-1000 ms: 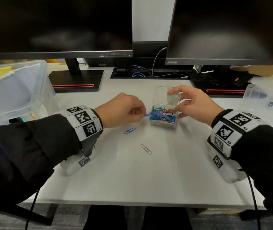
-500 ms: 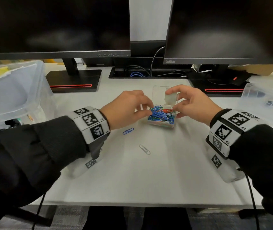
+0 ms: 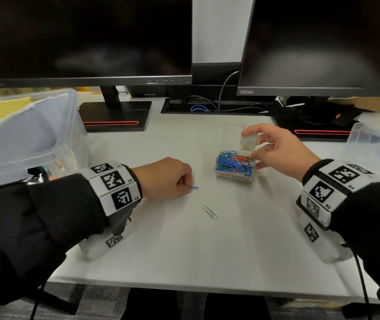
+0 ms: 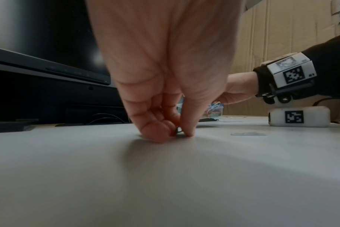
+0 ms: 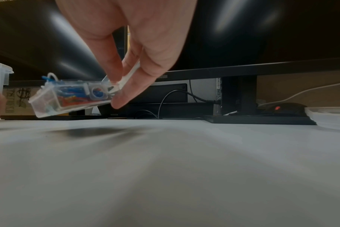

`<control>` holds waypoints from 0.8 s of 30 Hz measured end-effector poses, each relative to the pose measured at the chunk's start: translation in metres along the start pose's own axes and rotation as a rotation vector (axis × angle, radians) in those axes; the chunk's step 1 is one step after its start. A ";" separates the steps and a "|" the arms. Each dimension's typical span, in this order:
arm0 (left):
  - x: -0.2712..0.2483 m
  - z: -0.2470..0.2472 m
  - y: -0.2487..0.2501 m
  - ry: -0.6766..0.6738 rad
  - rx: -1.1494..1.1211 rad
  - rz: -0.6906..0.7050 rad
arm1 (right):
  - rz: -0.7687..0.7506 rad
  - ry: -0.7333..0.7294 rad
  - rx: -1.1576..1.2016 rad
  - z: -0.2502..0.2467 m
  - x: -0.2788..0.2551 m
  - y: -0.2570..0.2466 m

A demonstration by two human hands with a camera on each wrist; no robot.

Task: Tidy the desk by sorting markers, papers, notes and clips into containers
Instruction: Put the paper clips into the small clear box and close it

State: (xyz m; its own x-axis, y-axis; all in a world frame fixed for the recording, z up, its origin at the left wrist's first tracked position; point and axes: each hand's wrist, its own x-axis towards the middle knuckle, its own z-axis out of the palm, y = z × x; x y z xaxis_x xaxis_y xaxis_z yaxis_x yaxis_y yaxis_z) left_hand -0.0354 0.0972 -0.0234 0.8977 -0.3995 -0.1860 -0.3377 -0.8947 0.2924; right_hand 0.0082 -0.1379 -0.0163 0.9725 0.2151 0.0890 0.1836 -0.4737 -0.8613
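From the head view, the left hand (image 3: 164, 179) is curled down on the white desk (image 3: 184, 250), pinching a blue paper clip (image 3: 194, 187); only the clip's tip sticks out at 3 o'clock from the knuckles, and the rest is hidden. A silver paper clip (image 3: 209, 212) lies flat on the desk, near the left hand at its 5 o'clock. The right hand (image 3: 281, 153) holds the clear clip box (image 3: 234, 170), full of colored clips, with fingers on its open lid (image 3: 237, 137). A big clear bin (image 3: 22, 139) sits at 9 o'clock, cut off at the edge. From the left wrist view, the fingertips (image 4: 186, 130) and thumb squeeze together on the desk around something small and dark; it is too tiny and blurry to make out well. The clip box (image 4: 213, 112) peeks out behind the hand, mostly hidden. From the right wrist view, the right hand (image 5: 130, 50) grips the clip box (image 5: 68, 98) at its lid end, and the box is tilted with its far end lower; whether that end touches the desk is hard to tell.
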 end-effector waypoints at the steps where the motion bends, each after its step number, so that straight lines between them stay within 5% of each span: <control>1: -0.001 -0.001 0.002 0.006 -0.016 0.025 | 0.002 0.002 0.002 0.000 0.000 0.000; 4: -0.005 -0.004 0.007 0.012 -0.189 0.125 | 0.005 0.005 0.003 0.000 0.000 -0.001; 8: -0.005 0.001 0.014 -0.184 -0.260 0.187 | 0.005 0.005 -0.003 0.000 0.000 0.000; 18: -0.001 0.007 0.024 -0.097 -0.170 0.219 | 0.001 0.005 -0.013 0.000 0.000 0.001; 24: 0.000 0.007 0.026 -0.064 -0.302 0.189 | -0.003 0.005 -0.019 0.000 0.000 0.001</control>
State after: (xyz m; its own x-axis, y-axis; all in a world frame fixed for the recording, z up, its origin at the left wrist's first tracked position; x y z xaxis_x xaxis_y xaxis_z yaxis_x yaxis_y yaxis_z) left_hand -0.0465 0.0722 -0.0226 0.8047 -0.5722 -0.1581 -0.3883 -0.7088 0.5890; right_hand 0.0083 -0.1380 -0.0171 0.9726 0.2125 0.0941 0.1892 -0.4891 -0.8514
